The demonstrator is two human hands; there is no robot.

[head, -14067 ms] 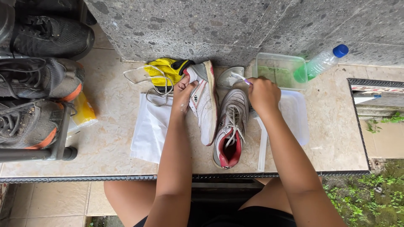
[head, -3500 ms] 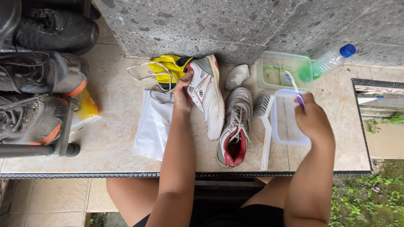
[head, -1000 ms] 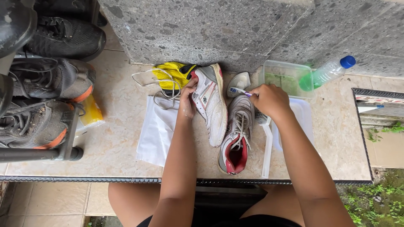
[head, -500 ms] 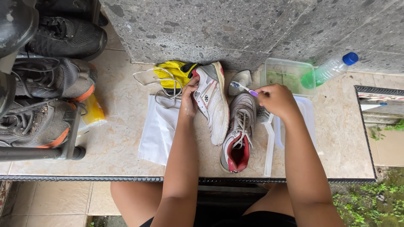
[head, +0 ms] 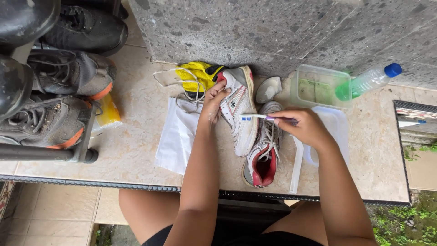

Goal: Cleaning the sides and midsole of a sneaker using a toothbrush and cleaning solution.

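At the middle of the tiled ledge, a white shoe [head: 237, 116] is tipped on its edge, sole side turned toward the second shoe, apparently to present its side panel for brushing. The left hand [head: 215, 102] is closed on its heel end, thumb and fingers clamped over the collar, steadying it. The right hand [head: 304, 126] is closed round the handle of a toothbrush [head: 255, 117], whose bristled head lies against the shoe's side. Just beside it on the right stands the other shoe [head: 265, 148], upright, red lining showing, laces in place. A scrub brush [head: 297, 159] lies along its right, partly under the right wrist. A white cloth [head: 175, 136] lies under the left forearm, likely to catch drips. At the wall sit a yellow rag [head: 195, 75] with loose laces, a clear tub [head: 318, 86] holding greenish liquid, and a bottle [head: 368, 81] lying tilted against it, both within reach for dipping. Dark shoes [head: 68, 77] fill a rack at far left.
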